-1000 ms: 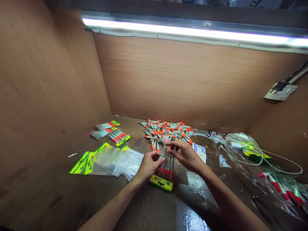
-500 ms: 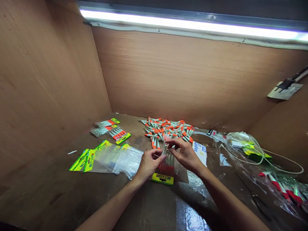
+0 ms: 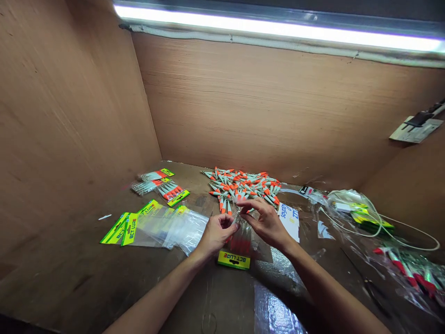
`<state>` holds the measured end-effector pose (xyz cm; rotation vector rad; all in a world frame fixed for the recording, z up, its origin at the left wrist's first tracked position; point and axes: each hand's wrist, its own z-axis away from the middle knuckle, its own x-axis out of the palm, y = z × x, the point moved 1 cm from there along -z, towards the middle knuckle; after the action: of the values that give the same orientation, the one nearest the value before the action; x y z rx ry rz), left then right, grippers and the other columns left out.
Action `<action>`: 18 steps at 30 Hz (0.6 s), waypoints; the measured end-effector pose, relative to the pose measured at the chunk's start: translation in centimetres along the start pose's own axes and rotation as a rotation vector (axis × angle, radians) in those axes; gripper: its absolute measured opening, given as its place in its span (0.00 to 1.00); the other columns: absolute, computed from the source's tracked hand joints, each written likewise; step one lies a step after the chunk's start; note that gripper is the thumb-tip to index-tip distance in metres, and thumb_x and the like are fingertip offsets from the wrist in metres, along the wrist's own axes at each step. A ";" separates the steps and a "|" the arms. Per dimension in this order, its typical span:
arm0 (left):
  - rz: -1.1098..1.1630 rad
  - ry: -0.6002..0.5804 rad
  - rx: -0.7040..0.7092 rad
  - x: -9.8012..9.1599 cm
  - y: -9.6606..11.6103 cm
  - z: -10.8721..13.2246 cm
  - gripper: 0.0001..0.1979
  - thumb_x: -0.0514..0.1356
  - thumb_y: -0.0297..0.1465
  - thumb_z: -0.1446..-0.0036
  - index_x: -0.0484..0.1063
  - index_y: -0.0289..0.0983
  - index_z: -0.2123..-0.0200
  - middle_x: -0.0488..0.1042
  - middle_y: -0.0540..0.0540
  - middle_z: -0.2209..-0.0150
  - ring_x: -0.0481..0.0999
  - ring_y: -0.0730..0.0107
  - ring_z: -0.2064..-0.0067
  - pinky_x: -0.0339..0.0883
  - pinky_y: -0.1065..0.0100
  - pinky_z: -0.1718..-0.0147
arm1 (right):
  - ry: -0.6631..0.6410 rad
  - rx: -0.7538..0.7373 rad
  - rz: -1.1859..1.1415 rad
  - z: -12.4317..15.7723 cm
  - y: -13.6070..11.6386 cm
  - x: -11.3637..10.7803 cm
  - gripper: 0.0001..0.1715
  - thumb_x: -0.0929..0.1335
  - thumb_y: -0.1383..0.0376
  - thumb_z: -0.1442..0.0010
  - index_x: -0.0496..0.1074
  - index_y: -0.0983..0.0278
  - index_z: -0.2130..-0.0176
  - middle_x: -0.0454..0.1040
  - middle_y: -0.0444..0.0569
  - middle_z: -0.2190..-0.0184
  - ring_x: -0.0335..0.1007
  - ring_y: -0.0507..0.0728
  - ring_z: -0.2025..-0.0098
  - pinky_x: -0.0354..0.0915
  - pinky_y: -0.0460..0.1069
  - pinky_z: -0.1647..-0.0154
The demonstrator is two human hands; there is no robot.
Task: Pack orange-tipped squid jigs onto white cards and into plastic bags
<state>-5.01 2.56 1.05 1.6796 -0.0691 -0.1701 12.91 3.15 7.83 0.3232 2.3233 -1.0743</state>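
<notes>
A clear packet [image 3: 237, 250] with a yellow header card and red-tipped lures inside lies in front of me on the brown worktop. My left hand [image 3: 217, 233] pinches its upper left edge, fingers curled. My right hand [image 3: 266, 223] grips the packet's top from the right, thumb and fingers closed on the plastic. Just beyond my hands lies a heap of loose orange-and-grey lures [image 3: 243, 188].
Empty clear bags with yellow-green cards [image 3: 153, 227] lie at the left. Filled packets [image 3: 163, 185] sit further back left. A white label [image 3: 289, 215], plastic bags with a white cord [image 3: 361, 215] and more lures in plastic [image 3: 410, 271] crowd the right. Wooden walls [image 3: 69, 116] enclose the bench.
Both hands have shifted slightly along the packet's top edge. The packet has slid a little toward the heap. The camera has tipped down a bit.
</notes>
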 end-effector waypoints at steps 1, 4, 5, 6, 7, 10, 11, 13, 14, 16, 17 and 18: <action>0.004 -0.011 -0.015 0.0 0.0 0.1 0.13 0.67 0.38 0.48 0.71 0.34 0.71 0.71 0.53 0.75 0.69 0.73 0.74 0.61 0.72 0.73 | 0.002 -0.008 -0.001 0.0 0.0 0.0 0.23 0.70 0.74 0.40 0.74 0.54 0.48 0.78 0.45 0.62 0.73 0.58 0.56 0.66 0.54 0.51; 0.035 -0.061 -0.075 0.0 0.0 0.1 0.16 0.68 0.41 0.49 0.71 0.35 0.68 0.72 0.52 0.73 0.70 0.72 0.74 0.62 0.72 0.75 | 0.002 -0.033 -0.021 0.0 -0.1 -0.1 0.22 0.69 0.74 0.39 0.74 0.55 0.48 0.78 0.46 0.61 0.74 0.57 0.55 0.67 0.54 0.51; 0.039 -0.072 -0.080 0.0 -0.1 0.1 0.17 0.69 0.41 0.50 0.71 0.35 0.66 0.73 0.51 0.71 0.72 0.71 0.72 0.63 0.72 0.74 | -0.003 -0.041 -0.037 0.0 -0.2 -0.2 0.22 0.69 0.74 0.39 0.74 0.56 0.48 0.78 0.46 0.60 0.74 0.57 0.55 0.67 0.54 0.50; 0.036 -0.078 -0.072 0.1 -0.2 0.1 0.18 0.70 0.41 0.51 0.71 0.35 0.66 0.74 0.50 0.69 0.73 0.70 0.71 0.64 0.72 0.73 | -0.010 -0.048 -0.053 0.0 -0.3 -0.3 0.22 0.68 0.74 0.38 0.73 0.56 0.47 0.78 0.46 0.59 0.75 0.56 0.56 0.67 0.53 0.50; 0.025 -0.082 -0.058 0.1 -0.3 0.0 0.18 0.71 0.40 0.53 0.71 0.34 0.66 0.75 0.49 0.68 0.74 0.69 0.70 0.65 0.71 0.72 | -0.017 -0.054 -0.068 0.0 -0.3 -0.3 0.23 0.67 0.74 0.38 0.72 0.57 0.46 0.78 0.46 0.59 0.75 0.55 0.57 0.67 0.53 0.50; -0.011 -0.090 -0.037 0.1 -0.6 -0.1 0.18 0.71 0.40 0.52 0.73 0.33 0.65 0.77 0.47 0.67 0.76 0.67 0.68 0.65 0.71 0.70 | -0.029 -0.059 -0.077 -0.1 -0.4 -0.4 0.25 0.66 0.74 0.38 0.71 0.56 0.44 0.78 0.45 0.61 0.76 0.54 0.59 0.68 0.52 0.50; -0.016 -0.092 -0.040 0.1 -0.7 -0.1 0.17 0.70 0.40 0.51 0.74 0.33 0.65 0.77 0.46 0.67 0.76 0.67 0.69 0.65 0.71 0.71 | -0.024 -0.056 -0.070 -0.1 -0.4 -0.4 0.26 0.66 0.74 0.38 0.70 0.56 0.43 0.78 0.45 0.61 0.76 0.55 0.59 0.68 0.52 0.50; -0.015 -0.080 -0.042 0.1 -0.8 -0.1 0.17 0.68 0.42 0.48 0.74 0.34 0.64 0.77 0.47 0.68 0.75 0.68 0.70 0.64 0.71 0.71 | -0.006 -0.040 -0.061 -0.1 -0.2 -0.4 0.25 0.66 0.73 0.38 0.71 0.56 0.44 0.78 0.46 0.60 0.76 0.55 0.59 0.69 0.52 0.51; -0.010 -0.069 -0.041 0.0 -0.7 0.0 0.17 0.68 0.42 0.48 0.74 0.34 0.64 0.77 0.47 0.68 0.75 0.69 0.70 0.64 0.71 0.72 | 0.003 -0.028 -0.063 -0.1 -0.1 -0.3 0.24 0.66 0.73 0.38 0.71 0.56 0.44 0.78 0.46 0.59 0.76 0.55 0.59 0.69 0.52 0.52; -0.011 -0.042 -0.034 0.0 -0.7 0.0 0.16 0.68 0.41 0.48 0.74 0.34 0.64 0.77 0.49 0.70 0.74 0.70 0.72 0.63 0.72 0.72 | 0.011 -0.009 -0.073 -0.1 0.0 -0.2 0.23 0.65 0.72 0.38 0.72 0.57 0.45 0.78 0.47 0.60 0.76 0.55 0.60 0.70 0.52 0.54; -0.015 -0.029 -0.029 -0.1 -0.7 0.0 0.16 0.68 0.41 0.49 0.75 0.34 0.65 0.76 0.49 0.71 0.73 0.71 0.73 0.62 0.72 0.73 | 0.010 -0.004 -0.077 -0.1 0.1 -0.2 0.23 0.65 0.72 0.38 0.72 0.57 0.45 0.78 0.47 0.60 0.75 0.55 0.61 0.70 0.52 0.55; -0.021 -0.021 -0.026 -0.1 -0.8 0.0 0.15 0.69 0.40 0.50 0.75 0.34 0.67 0.76 0.50 0.72 0.72 0.71 0.73 0.61 0.72 0.73 | 0.006 -0.004 -0.080 -0.1 0.1 -0.2 0.23 0.65 0.72 0.37 0.72 0.57 0.45 0.78 0.47 0.61 0.75 0.55 0.61 0.70 0.52 0.56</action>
<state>-5.14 2.72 0.26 1.6530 -0.0642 -0.2034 13.07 3.34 7.91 0.2344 2.3614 -1.1076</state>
